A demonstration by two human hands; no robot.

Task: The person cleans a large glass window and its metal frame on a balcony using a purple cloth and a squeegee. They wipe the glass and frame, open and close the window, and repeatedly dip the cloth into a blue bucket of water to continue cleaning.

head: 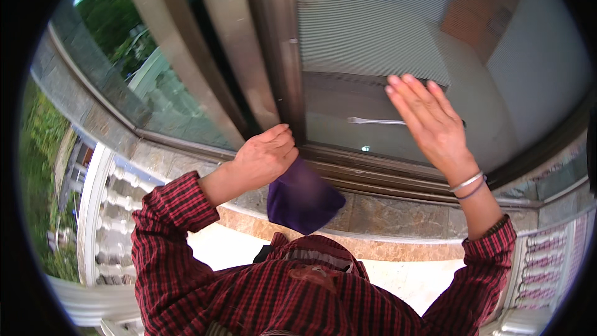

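Note:
My left hand (269,153) is closed on a purple cloth (305,198), which hangs down over the stone sill. Its fingertips are against the metal window frame (280,56), low down where the upright parts meet the bottom rail. My right hand (431,123) is raised, palm towards the window screen (368,46), fingers extended and holding nothing; whether it touches the screen I cannot tell. A screwdriver (373,121) shows past that hand, its flat metal blade pointing left and its handle mostly hidden behind the hand.
Metal sliding tracks (382,179) run along the window's bottom, above a stone sill (396,214). A brown cardboard box (480,14) appears behind the screen. Glass panes (172,98) stand at left, with a white balustrade (116,214) beyond the sill and another (541,266) at right.

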